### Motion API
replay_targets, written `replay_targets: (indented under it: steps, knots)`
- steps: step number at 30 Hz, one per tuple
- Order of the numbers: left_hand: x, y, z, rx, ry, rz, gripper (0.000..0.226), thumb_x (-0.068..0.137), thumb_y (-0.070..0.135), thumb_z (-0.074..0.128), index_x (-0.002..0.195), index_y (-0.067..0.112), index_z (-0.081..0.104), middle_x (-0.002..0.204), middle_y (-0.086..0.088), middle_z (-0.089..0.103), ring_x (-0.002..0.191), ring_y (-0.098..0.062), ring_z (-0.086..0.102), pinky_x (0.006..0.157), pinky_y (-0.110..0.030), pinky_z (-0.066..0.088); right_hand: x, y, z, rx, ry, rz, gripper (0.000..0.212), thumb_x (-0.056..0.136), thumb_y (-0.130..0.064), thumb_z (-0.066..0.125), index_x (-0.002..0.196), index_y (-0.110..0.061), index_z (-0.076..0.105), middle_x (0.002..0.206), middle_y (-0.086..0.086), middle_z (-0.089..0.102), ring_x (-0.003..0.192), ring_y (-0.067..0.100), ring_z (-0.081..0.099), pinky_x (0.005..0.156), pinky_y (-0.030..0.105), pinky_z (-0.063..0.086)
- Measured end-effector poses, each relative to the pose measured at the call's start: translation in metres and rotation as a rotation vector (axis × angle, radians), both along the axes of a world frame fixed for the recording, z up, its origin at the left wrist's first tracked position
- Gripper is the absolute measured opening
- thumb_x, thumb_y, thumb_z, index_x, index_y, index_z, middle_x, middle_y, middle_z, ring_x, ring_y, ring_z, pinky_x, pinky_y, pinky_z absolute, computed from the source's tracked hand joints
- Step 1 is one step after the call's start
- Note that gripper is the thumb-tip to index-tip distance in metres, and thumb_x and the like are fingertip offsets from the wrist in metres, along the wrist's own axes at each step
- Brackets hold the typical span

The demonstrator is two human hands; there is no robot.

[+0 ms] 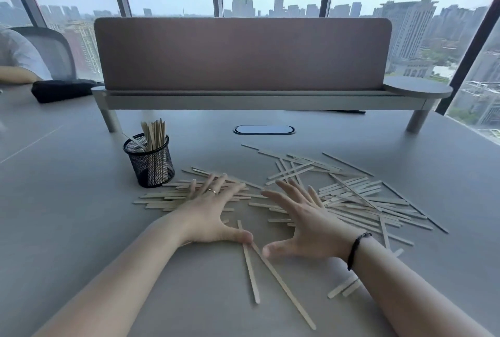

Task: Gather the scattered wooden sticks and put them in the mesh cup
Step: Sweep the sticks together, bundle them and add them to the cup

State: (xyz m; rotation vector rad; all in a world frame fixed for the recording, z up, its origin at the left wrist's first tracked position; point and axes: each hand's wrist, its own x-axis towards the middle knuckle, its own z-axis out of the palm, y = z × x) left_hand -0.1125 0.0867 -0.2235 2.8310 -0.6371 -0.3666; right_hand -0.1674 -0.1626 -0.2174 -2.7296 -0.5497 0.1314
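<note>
Pale wooden sticks [359,201] lie scattered over the grey table, thickest at centre and right. A black mesh cup [150,160] stands upright at left centre, holding a bunch of sticks on end. My left hand [213,212] lies flat with fingers spread on a stack of sticks just right of the cup. My right hand [305,223], a black band on its wrist, is spread palm down over the sticks in the middle. Two long sticks [270,280] point toward me between my forearms. Neither hand holds anything.
A desk divider [243,55] on a raised shelf crosses the back of the table. An oval cable port [263,130] sits behind the sticks. A black pouch [62,90] and another person's arm [16,77] are at far left. Windows lie beyond.
</note>
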Motion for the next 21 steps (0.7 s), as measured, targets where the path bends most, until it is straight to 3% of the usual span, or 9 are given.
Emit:
replay_targets:
  steps: [7, 9, 13, 15, 18, 21]
  knots:
    - [0.009, -0.011, -0.007, -0.078, -0.052, 0.08, 0.109, 0.058, 0.103, 0.032, 0.153, 0.054, 0.013, 0.171, 0.003, 0.001, 0.156, -0.017, -0.011, 0.123, -0.051, -0.012, 0.002, 0.0, -0.005, -0.041, 0.001, 0.002, 0.112, 0.055, -0.095, 0.055, 0.149, -0.055, 0.009, 0.165, -0.012, 0.002, 0.151, 0.011, -0.018, 0.122, 0.05, -0.009]
    - [0.01, -0.014, -0.008, -0.099, -0.122, 0.098, 0.104, 0.064, 0.1, 0.028, 0.154, 0.048, 0.022, 0.17, 0.003, 0.012, 0.157, -0.018, 0.003, 0.125, -0.047, -0.001, 0.003, 0.002, -0.005, -0.023, 0.015, -0.029, 0.108, 0.059, -0.093, 0.054, 0.149, -0.054, 0.011, 0.165, -0.011, 0.004, 0.151, 0.01, -0.015, 0.123, 0.049, -0.009]
    - [0.01, -0.002, 0.002, -0.266, -0.281, 0.148, 0.088, 0.076, 0.086, 0.05, 0.15, 0.039, 0.039, 0.163, 0.009, 0.033, 0.148, -0.016, 0.034, 0.118, -0.035, 0.029, 0.008, 0.002, -0.004, 0.015, -0.058, -0.146, 0.094, 0.07, -0.085, 0.054, 0.15, -0.047, 0.022, 0.163, -0.011, 0.019, 0.153, 0.012, -0.001, 0.124, 0.046, -0.002]
    - [0.015, 0.014, 0.009, -0.25, -0.259, 0.153, 0.106, 0.062, 0.097, 0.051, 0.151, 0.043, 0.036, 0.165, 0.011, 0.027, 0.151, -0.015, 0.028, 0.121, -0.039, 0.026, 0.011, -0.004, -0.003, -0.014, -0.202, -0.197, 0.078, 0.081, -0.074, 0.055, 0.147, -0.041, 0.032, 0.157, -0.011, 0.032, 0.151, 0.014, 0.013, 0.124, 0.045, 0.006]
    - [0.021, 0.042, 0.008, -0.045, -0.089, 0.092, 0.138, 0.034, 0.108, 0.046, 0.155, 0.051, 0.012, 0.17, 0.008, -0.001, 0.156, -0.017, -0.005, 0.126, -0.046, 0.001, 0.019, -0.024, 0.007, 0.025, -0.382, -0.342, 0.06, 0.088, -0.063, 0.054, 0.141, -0.036, 0.045, 0.149, -0.009, 0.045, 0.143, 0.015, 0.035, 0.12, 0.044, 0.019]
    - [0.023, 0.055, -0.003, 0.03, 0.009, 0.093, 0.146, 0.027, 0.111, 0.036, 0.154, 0.054, -0.004, 0.169, 0.002, -0.013, 0.155, -0.019, -0.018, 0.124, -0.046, -0.01, 0.028, -0.065, 0.016, 0.064, -0.361, -0.594, 0.071, 0.084, -0.075, 0.048, 0.141, -0.032, 0.046, 0.147, -0.003, 0.049, 0.138, 0.02, 0.04, 0.116, 0.05, 0.025]
